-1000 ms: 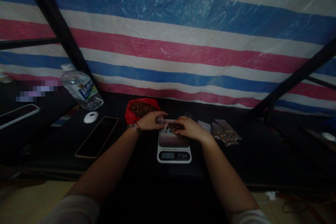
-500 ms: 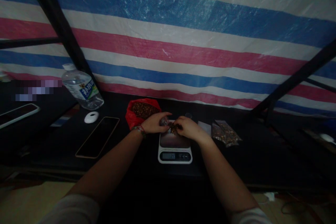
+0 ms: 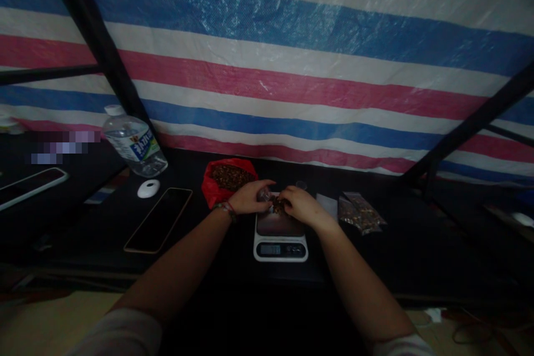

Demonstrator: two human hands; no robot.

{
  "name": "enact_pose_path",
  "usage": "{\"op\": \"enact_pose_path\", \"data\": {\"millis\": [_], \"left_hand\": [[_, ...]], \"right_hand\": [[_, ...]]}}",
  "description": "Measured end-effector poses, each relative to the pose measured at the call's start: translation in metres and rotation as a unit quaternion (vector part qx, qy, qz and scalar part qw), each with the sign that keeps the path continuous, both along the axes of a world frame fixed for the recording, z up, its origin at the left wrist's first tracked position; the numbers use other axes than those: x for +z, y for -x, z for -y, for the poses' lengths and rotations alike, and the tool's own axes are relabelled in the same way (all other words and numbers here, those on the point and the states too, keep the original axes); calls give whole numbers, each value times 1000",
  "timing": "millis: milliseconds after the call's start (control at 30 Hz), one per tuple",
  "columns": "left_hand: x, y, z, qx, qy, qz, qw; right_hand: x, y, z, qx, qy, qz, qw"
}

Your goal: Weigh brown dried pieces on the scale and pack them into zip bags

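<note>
I have the left hand [image 3: 248, 198] grasping a small clear plastic item [image 3: 264, 194] at the far left edge of the white kitchen scale [image 3: 280, 228]. The right hand [image 3: 303, 206] has its fingertips curled at the little heap of brown pieces [image 3: 276, 205] on the scale's plate; from here I can't tell whether it pinches any. Just beyond the left hand, a red bag [image 3: 212, 189] of similar pieces lies open on the dark tabletop [image 3: 409, 233]. I see clear packets [image 3: 361, 213] to the right, and a phone [image 3: 159, 220] to the left.
</note>
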State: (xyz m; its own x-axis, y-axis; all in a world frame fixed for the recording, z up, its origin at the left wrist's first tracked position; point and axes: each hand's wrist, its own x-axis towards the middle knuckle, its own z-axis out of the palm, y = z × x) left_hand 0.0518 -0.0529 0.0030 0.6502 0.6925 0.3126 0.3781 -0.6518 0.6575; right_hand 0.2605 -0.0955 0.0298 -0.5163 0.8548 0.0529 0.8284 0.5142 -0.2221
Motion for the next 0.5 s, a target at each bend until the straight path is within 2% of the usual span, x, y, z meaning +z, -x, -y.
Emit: {"op": "enact_pose_path", "data": {"millis": [300,500], "left_hand": [[0,-1,1,1,-9,-13,1000],[1,-3,3,4,-14,-14,1000]], "right_hand": [[0,-9,-1,13,-20,-80,996],[17,-10,-6,19,-47,-178,983]]}}
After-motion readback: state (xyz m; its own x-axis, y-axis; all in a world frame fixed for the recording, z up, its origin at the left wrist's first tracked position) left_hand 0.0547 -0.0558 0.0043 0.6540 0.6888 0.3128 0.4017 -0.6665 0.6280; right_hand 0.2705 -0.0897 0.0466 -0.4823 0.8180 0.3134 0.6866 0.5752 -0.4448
